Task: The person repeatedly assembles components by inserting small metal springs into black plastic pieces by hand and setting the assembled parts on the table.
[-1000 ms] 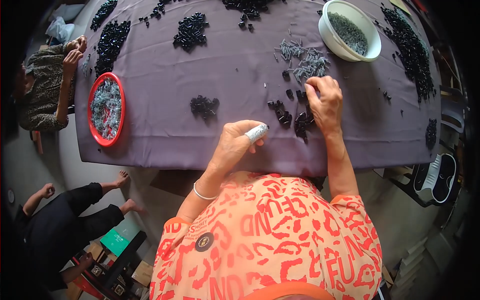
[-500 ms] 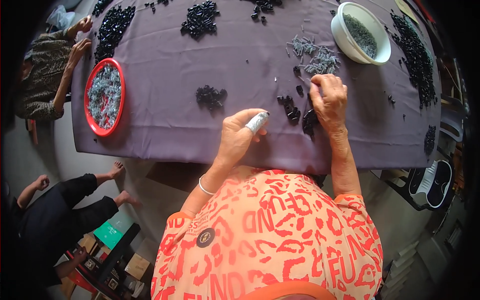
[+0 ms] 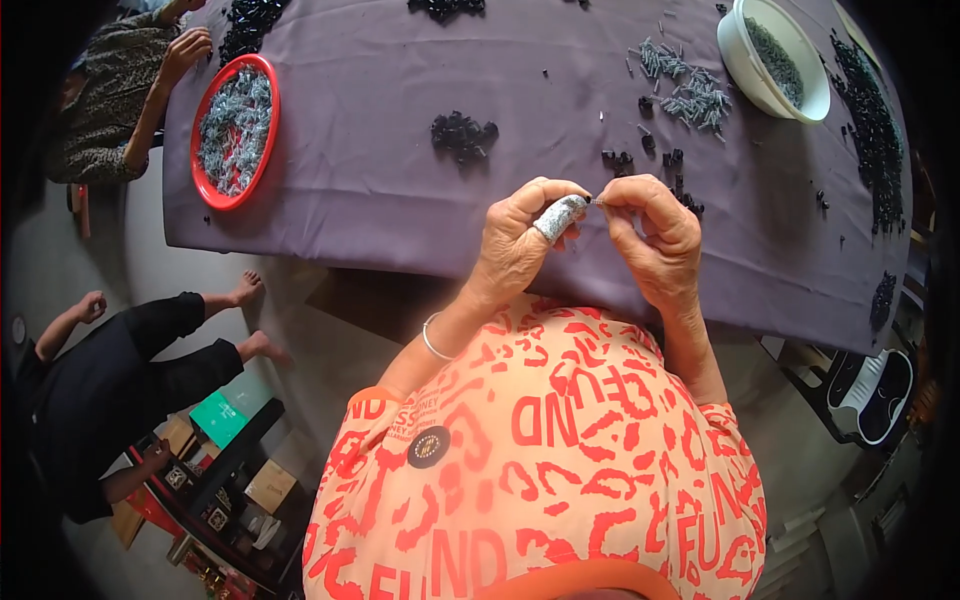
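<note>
My left hand [image 3: 522, 232] pinches a small black plastic piece [image 3: 588, 200], with silvery wrapping [image 3: 560, 217] around one of its digits. Against it, my right hand [image 3: 655, 238] pinches a small grey, spring-like piece [image 3: 599, 201]; the two pieces meet end to end between my fingertips, over the table's near edge. Just beyond my right hand lie loose black pieces [image 3: 620, 160]. Farther off is a spread of grey cylindrical pieces [image 3: 690, 95]. A heap of black pieces [image 3: 462, 137] rests beyond my left hand.
A red tray [image 3: 273, 125] of clear and grey pieces stands at the left of the purple cloth [image 3: 370, 150]. At the far right is a white bowl [image 3: 740, 65], beside a long black pile [image 3: 870, 140]. Another person's hand [image 3: 187, 50] is at the left edge; someone else [image 3: 130, 420] sits lower left.
My right hand has left the grey pieces and come back toward me, meeting my left hand with a small grey piece in its fingertips. The whole view has shifted.
</note>
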`<state>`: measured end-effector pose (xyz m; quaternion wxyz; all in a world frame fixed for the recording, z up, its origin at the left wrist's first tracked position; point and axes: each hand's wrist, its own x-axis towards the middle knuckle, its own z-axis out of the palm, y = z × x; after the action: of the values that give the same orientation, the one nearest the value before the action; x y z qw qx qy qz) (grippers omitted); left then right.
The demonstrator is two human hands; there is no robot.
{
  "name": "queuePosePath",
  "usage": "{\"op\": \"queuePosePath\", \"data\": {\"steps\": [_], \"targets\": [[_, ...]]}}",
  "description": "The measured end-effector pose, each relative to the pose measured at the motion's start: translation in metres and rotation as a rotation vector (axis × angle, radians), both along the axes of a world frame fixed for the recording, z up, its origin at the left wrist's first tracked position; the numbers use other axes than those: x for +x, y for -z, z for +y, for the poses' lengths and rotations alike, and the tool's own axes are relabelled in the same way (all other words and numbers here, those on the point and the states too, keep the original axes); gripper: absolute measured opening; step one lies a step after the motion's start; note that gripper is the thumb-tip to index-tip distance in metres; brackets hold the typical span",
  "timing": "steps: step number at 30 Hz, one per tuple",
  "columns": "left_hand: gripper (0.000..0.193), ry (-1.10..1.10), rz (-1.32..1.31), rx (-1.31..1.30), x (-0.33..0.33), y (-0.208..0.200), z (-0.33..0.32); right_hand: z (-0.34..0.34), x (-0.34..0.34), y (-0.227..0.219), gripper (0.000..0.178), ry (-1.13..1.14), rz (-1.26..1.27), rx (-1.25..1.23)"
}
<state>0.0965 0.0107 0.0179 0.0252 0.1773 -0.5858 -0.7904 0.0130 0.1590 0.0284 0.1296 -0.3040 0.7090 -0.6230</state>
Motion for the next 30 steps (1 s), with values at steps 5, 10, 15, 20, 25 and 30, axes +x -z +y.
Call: {"op": "queuePosePath", "data": {"steps": [5, 10, 15, 20, 25, 30], "targets": [[0.013, 0.008, 0.062, -0.09, 0.005, -0.001, 0.002, -0.003, 0.006, -0.006, 0.022, -0.013, 0.123, 0.08], [0.012, -0.008, 0.196, -0.337, 0.008, 0.004, 0.002, -0.004, 0.01, -0.003, 0.021, 0.009, 0.189, 0.102], [0.012, -0.007, 0.191, -0.378, 0.008, 0.002, 0.0, -0.003, 0.014, -0.008, 0.022, 0.079, 0.319, 0.178], [0.014, -0.009, 0.189, -0.373, 0.009, 0.003, 0.0, -0.005, 0.015, -0.005, 0.024, 0.076, 0.456, 0.202], [0.019, -0.06, 0.358, -0.828, 0.008, 0.006, -0.001, -0.005, 0.018, -0.006, 0.026, 0.04, 0.553, 0.289], [0.021, -0.066, 0.369, -0.906, 0.011, 0.01, 0.0, -0.006, 0.021, -0.007, 0.022, 0.017, 0.537, 0.324]]}}
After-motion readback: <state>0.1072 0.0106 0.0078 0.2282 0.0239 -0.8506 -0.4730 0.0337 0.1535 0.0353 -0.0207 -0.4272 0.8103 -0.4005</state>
